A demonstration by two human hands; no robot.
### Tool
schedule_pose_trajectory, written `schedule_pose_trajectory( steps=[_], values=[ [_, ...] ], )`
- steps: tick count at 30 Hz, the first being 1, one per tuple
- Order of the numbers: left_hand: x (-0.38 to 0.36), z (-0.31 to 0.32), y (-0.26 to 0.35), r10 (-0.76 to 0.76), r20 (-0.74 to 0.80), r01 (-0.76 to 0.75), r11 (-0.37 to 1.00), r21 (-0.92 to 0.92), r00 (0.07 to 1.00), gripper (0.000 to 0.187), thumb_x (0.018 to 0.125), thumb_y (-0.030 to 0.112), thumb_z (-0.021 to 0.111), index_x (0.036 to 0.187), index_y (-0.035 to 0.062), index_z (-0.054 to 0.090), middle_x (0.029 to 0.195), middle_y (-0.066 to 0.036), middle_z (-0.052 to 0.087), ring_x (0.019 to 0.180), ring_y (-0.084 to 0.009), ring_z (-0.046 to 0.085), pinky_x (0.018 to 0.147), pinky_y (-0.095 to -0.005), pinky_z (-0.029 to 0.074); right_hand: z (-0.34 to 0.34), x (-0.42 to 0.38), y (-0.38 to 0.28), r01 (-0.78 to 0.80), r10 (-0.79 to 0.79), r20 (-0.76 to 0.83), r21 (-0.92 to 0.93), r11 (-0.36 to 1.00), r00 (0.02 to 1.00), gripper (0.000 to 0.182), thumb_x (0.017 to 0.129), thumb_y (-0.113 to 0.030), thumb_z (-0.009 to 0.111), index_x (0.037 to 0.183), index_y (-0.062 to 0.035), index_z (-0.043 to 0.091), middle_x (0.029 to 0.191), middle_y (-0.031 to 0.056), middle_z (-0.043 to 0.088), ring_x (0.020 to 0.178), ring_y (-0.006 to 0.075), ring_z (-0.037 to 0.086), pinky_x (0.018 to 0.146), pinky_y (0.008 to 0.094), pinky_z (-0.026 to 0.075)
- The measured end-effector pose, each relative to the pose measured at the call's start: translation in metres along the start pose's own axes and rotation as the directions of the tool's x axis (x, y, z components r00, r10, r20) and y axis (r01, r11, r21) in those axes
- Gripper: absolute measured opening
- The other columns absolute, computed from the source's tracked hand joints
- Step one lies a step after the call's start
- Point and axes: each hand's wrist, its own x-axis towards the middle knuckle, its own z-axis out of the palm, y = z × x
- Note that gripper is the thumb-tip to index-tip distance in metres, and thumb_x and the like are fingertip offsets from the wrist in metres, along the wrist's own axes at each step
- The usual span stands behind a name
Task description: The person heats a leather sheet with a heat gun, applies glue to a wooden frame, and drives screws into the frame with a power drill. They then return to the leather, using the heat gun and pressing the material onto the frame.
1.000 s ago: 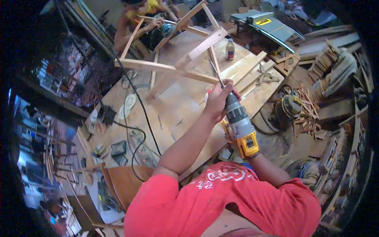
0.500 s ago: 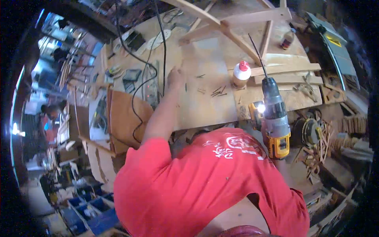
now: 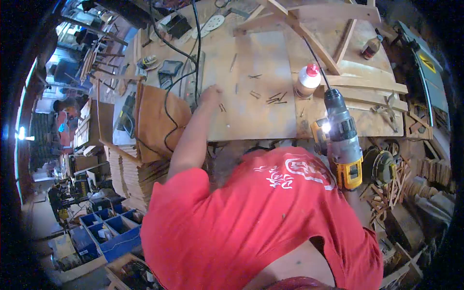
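My left hand (image 3: 211, 95) is closed on the worktable (image 3: 256, 121), beside a few screws (image 3: 222, 107); whatever its fingers hold is hidden. Low on the right is a yellow and grey power drill (image 3: 344, 133) with a long thin bit pointing away from me and its light on. My right hand (image 3: 331, 157), mostly hidden behind the drill, grips it. Several more screws (image 3: 276, 98) lie scattered on the pale board in front of me. A white bottle with a red cap (image 3: 308, 81) stands just left of the drill's bit.
Wooden strips (image 3: 367, 86) and a joined wooden frame (image 3: 333, 13) lie at the right and far side. A small dark bottle (image 3: 371, 47) stands beyond. Black cables (image 3: 197, 43) hang across the left, near a brown panel (image 3: 157, 123). Blue bins (image 3: 113, 232) sit lower left.
The view has shifted slightly. My left hand has moved a little left and nearer to me across the table, and screws now show beside it. The drill stays in my right hand.
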Motion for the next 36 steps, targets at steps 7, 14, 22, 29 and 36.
schedule_pose_trajectory(
  steps=[7, 14, 22, 29, 36],
  values=[
    [-0.005, -0.018, 0.005, 0.380, 0.193, -0.372, 0.925, -0.074, 0.905, 0.020, 0.077, 0.021, 0.062, 0.094, 0.0102, 0.064, 0.093, -0.012, 0.060, 0.093, -0.0309, 0.057, 0.084, -0.0386, 0.045, 0.028, -0.008, 0.014, -0.037, 0.043, -0.038, 0.142, 0.989, 0.998, 0.037, 0.090, -0.038, 0.046, 0.113, -0.0104, 0.055, 0.089, 0.0076, 0.062, 0.075, 0.0259, 0.060, 0.065, 0.0346, 0.052],
    [0.074, 0.052, 0.072, 0.632, -0.268, -0.663, 0.747, -0.040, 0.727, 0.022, 0.074, 0.022, 0.066, 0.087, 0.0043, 0.063, 0.094, -0.014, 0.060, 0.095, -0.0304, 0.055, 0.084, -0.0386, 0.044, 0.056, -0.035, 0.033, -0.061, 0.087, -0.078, 0.293, 0.954, 0.993, 0.037, 0.090, -0.038, 0.046, 0.113, -0.0102, 0.055, 0.089, 0.0075, 0.063, 0.074, 0.0256, 0.060, 0.064, 0.0345, 0.052],
    [0.089, 0.020, 0.121, 0.475, 0.054, -0.473, 0.880, -0.051, 0.878, 0.018, 0.078, 0.025, 0.066, 0.082, 0.0069, 0.065, 0.082, -0.015, 0.062, 0.078, -0.0312, 0.060, 0.070, -0.0416, 0.047, 0.068, -0.053, 0.047, -0.034, 0.074, -0.069, 0.463, 0.886, 0.995, 0.037, 0.091, -0.039, 0.046, 0.113, -0.0100, 0.055, 0.088, 0.0075, 0.063, 0.072, 0.0251, 0.061, 0.062, 0.0343, 0.052],
    [0.026, -0.061, 0.302, 0.534, 0.212, 0.325, -0.125, -0.938, 0.818, 0.032, 0.095, 0.026, 0.045, 0.110, -0.0021, 0.049, 0.096, -0.015, 0.058, 0.092, -0.0248, 0.056, 0.080, -0.0346, 0.047, 0.055, -0.059, 0.057, -0.039, 0.043, 0.009, 0.622, 0.782, 0.999, 0.037, 0.091, -0.039, 0.046, 0.112, -0.0098, 0.055, 0.087, 0.0075, 0.063, 0.071, 0.0247, 0.061, 0.061, 0.0342, 0.052],
    [0.017, -0.079, 0.387, 0.692, 0.268, 0.657, -0.387, -0.647, 0.670, 0.031, 0.099, 0.023, 0.031, 0.109, -0.0008, 0.049, 0.111, -0.014, 0.061, 0.095, -0.0228, 0.062, 0.080, -0.0364, 0.052, 0.043, -0.048, 0.056, -0.064, -0.021, 0.106, 0.731, 0.679, 0.994, 0.037, 0.091, -0.039, 0.046, 0.112, -0.0096, 0.055, 0.086, 0.0075, 0.063, 0.069, 0.0244, 0.061, 0.059, 0.0340, 0.052]
  ],
)
